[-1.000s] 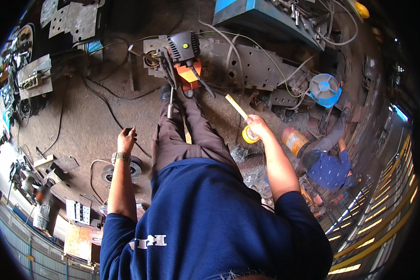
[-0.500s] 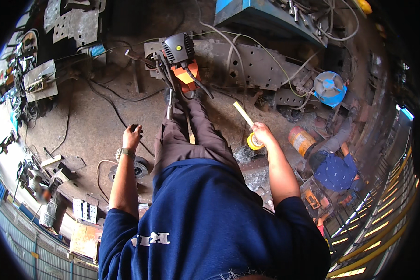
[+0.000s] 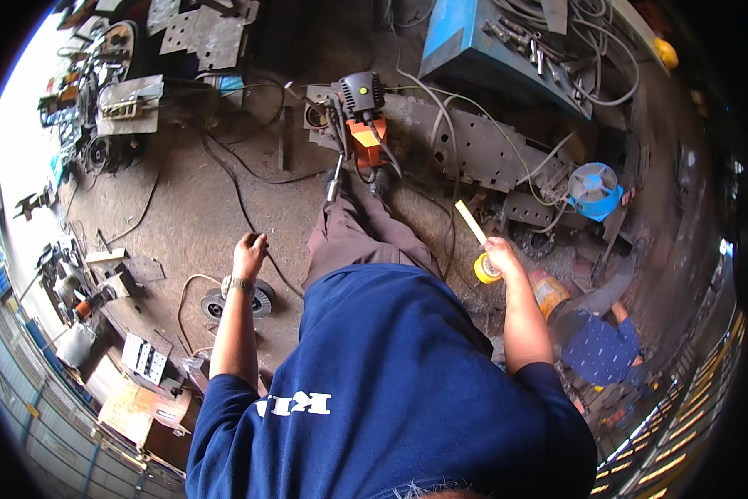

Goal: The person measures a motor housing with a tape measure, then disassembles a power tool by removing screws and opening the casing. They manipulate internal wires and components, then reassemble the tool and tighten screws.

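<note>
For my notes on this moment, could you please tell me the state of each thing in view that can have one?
Right hand, closed on the yellow strip
Yellow strip, sticking out past the fingers
Yellow disc, close against the right hand
Left hand, fingers bent, contents unclear
Watch, worn on the left wrist
Metal plate, pierced with holes

Yellow strip, lower end hidden by right fingers
</note>
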A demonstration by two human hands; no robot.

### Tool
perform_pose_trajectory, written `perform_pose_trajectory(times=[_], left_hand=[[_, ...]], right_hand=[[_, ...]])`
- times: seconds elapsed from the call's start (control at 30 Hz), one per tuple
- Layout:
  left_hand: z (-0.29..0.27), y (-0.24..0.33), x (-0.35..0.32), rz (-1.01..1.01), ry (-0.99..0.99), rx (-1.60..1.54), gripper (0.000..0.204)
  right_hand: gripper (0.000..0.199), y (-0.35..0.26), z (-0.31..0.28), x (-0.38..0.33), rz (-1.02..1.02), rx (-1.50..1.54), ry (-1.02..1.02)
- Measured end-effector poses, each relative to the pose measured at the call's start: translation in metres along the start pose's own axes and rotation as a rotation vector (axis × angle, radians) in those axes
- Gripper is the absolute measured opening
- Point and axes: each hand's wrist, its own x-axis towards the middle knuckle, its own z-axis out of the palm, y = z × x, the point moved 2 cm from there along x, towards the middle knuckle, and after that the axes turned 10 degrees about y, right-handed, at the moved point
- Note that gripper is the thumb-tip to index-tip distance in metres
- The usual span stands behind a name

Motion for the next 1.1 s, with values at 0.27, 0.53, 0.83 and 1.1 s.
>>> perform_pose_trajectory(times=[0.27, 0.53, 0.83, 1.1], left_hand=[[-0.05, -0.173, -0.133, -0.118, 0.201, 0.133, 0.026], [-0.055, -0.256, -0.213, -0.506, 0.214, -0.243, 0.022], [-0.124, -0.377, -0.197, -0.471, 0.154, -0.321, 0.022], [-0.275, -0.532, -0.212, -0.515, 0.416, -0.641, 0.025]], right_hand=[[0.024, 0.044, 0.01, 0.058, -0.511, -0.518, -0.213], [0.029, -0.086, 0.019, -0.005, -0.346, -0.491, -0.202], [0.031, -0.162, 0.11, -0.091, -0.547, -0.813, -0.249], [0.034, -0.285, 0.234, -0.181, -0.533, -0.801, -0.124]])
